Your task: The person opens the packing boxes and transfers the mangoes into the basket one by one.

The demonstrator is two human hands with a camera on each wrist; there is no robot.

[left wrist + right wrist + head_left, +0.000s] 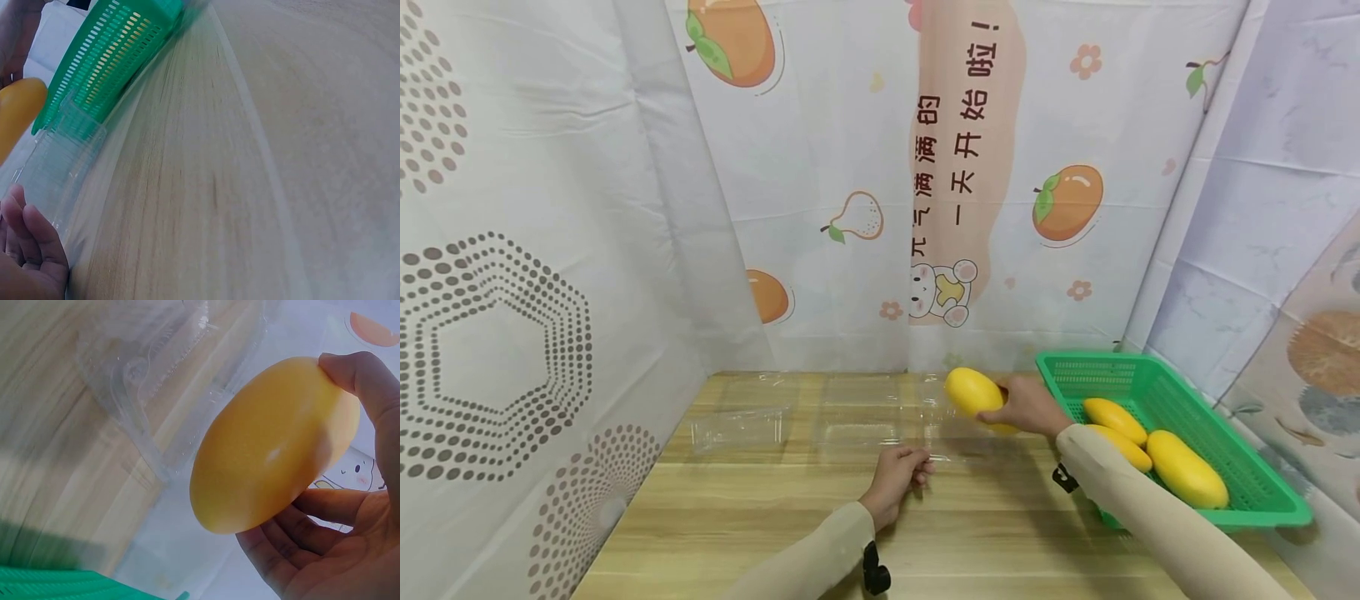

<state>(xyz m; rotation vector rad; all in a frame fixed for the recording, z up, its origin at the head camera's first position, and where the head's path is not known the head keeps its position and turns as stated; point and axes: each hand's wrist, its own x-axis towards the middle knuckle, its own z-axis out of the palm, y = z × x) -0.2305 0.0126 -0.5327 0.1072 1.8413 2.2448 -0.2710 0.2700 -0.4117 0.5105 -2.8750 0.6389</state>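
Note:
A yellow mango (974,392) is in my right hand (1028,405), held above the rightmost clear plastic container (943,429). In the right wrist view, thumb and fingers grip the mango (275,444) from either side. My left hand (897,482) rests on the table by that container's front edge, its fingers loosely bent and holding nothing. Whether its fingertips touch the container, I cannot tell. The left wrist view has the left hand (31,250) at the lower left, with the container (59,156) beyond it.
At the right stands a green basket (1262,492) with several mangoes (1187,469) in it. Two more clear containers, one in the middle (859,417) and one at the left (739,427), sit along the back of the wooden table (737,517). Printed curtains (842,108) surround the table.

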